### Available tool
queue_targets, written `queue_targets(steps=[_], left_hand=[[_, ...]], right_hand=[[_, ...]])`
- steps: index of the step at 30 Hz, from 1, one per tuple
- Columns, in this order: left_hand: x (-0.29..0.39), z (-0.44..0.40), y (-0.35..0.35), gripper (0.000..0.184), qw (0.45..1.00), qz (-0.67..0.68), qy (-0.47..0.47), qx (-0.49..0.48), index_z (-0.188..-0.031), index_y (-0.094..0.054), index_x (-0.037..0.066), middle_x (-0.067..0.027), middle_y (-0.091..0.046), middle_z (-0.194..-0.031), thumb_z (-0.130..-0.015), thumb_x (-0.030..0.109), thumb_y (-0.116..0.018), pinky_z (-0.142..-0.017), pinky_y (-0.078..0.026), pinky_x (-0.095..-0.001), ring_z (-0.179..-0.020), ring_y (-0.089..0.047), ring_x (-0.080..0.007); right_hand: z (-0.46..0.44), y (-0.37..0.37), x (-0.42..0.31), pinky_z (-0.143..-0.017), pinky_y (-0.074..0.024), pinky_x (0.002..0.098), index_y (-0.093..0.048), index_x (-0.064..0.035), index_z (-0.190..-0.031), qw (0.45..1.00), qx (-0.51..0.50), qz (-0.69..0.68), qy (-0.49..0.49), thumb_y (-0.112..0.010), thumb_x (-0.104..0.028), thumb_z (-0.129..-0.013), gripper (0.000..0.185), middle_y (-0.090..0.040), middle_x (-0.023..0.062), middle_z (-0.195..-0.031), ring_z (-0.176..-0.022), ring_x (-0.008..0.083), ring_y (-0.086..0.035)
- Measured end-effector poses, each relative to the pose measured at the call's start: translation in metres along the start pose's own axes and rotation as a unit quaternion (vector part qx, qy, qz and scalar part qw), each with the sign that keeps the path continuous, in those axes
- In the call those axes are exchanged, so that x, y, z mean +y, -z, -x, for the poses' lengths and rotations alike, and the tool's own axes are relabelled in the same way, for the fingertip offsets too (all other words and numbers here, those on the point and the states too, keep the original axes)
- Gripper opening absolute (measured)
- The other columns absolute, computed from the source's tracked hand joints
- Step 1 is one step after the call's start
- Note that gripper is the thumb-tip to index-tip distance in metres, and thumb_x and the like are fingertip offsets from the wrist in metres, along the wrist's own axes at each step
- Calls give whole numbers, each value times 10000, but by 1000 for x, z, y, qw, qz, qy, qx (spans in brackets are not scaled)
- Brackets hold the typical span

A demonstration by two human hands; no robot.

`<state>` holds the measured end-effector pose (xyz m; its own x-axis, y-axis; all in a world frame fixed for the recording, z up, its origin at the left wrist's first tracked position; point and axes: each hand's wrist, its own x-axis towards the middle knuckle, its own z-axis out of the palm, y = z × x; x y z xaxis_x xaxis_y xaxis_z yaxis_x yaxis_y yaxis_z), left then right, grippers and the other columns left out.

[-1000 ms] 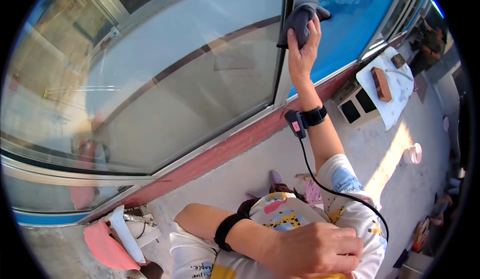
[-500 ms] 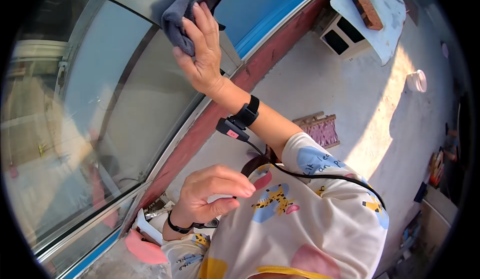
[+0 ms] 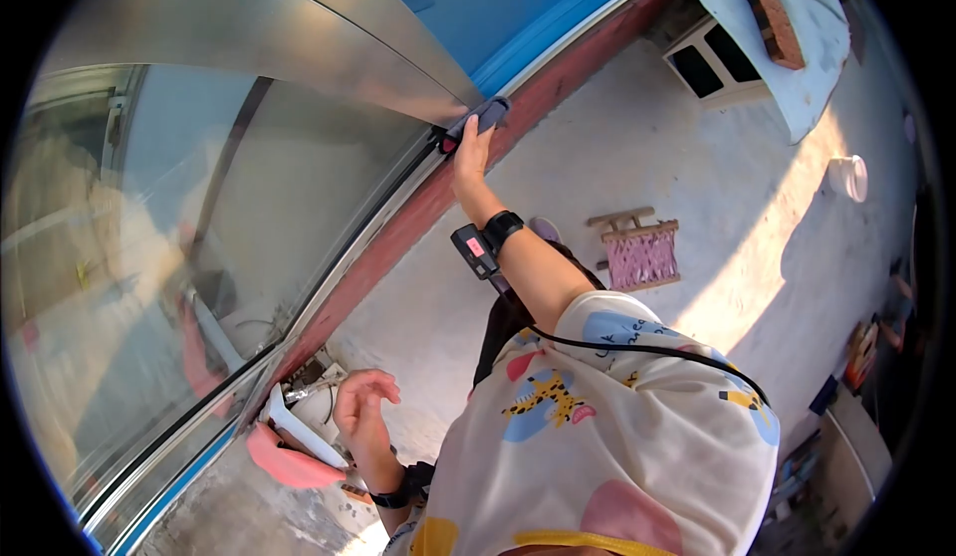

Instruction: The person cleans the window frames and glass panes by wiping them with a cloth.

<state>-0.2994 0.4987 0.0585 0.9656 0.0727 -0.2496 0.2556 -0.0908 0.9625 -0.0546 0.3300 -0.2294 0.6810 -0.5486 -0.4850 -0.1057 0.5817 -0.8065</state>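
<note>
My right hand [image 3: 472, 158] is closed on a folded dark grey cloth [image 3: 490, 114]. It presses the cloth against the bottom corner of a brushed metal door frame [image 3: 398, 83], where the frame meets the sill beside a blue panel [image 3: 538, 18]. Part of the cloth is hidden by my fingers. My left hand [image 3: 362, 409] hangs in the air lower down, its fingers loosely bent with nothing visible in them. The large glass pane [image 3: 309, 158] lies left of both hands.
A dark red base strip [image 3: 398, 232] runs under the door track. A low stool with pink webbing [image 3: 642, 257] stands on the concrete floor. Farther off are a white bucket [image 3: 847, 178] and a brick [image 3: 772, 20] on a pale board. A pink basin [image 3: 289, 456] lies lower left.
My right hand has slid the cloth down the metal frame to its bottom corner. My left hand has moved down and left, its fingers more bent. The view has shifted with my leaning.
</note>
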Motion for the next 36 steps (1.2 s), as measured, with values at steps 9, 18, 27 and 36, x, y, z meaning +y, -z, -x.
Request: queue_targets(steps=[9,18,27,36], left_hand=[[-16,-4,-3,243,998,10,23,-58,-1077,-546,-3,-118,-602,-947,-910,173,-555,-649,-454,-292,-737,-542,-166],[-29,1,-3,231,997,28,56,-37,-1081,-567,-7,-122,-627,-950,-888,120,-561,-663,-475,-282,-770,-576,-165],[-35,-13,-4,256,995,24,61,-72,-1121,-541,11,-107,-608,-986,-927,177,-553,-662,-462,-290,-809,-567,-159],[-38,-14,-23,242,994,22,88,-66,-1125,-547,13,-111,-608,-992,-927,153,-539,-681,-474,-294,-822,-574,-166]], right_hand=[[114,-31,-87,-1134,-183,356,-149,-22,-1469,968,-114,75,212,-502,-217,-946,660,-61,167,-1558,-1425,327,-139],[22,15,-45,-874,-445,348,-248,-93,-1440,987,9,-64,-146,-518,-226,-900,618,-421,127,-1329,-1057,233,-520],[47,1,-60,-789,-501,318,-396,-60,-1320,998,-20,19,61,-604,-211,-903,490,-490,83,-1176,-981,170,-559],[51,20,-65,-954,-389,295,-454,-36,-1354,994,-55,91,-5,-536,-138,-873,498,-441,123,-1245,-1135,236,-488]])
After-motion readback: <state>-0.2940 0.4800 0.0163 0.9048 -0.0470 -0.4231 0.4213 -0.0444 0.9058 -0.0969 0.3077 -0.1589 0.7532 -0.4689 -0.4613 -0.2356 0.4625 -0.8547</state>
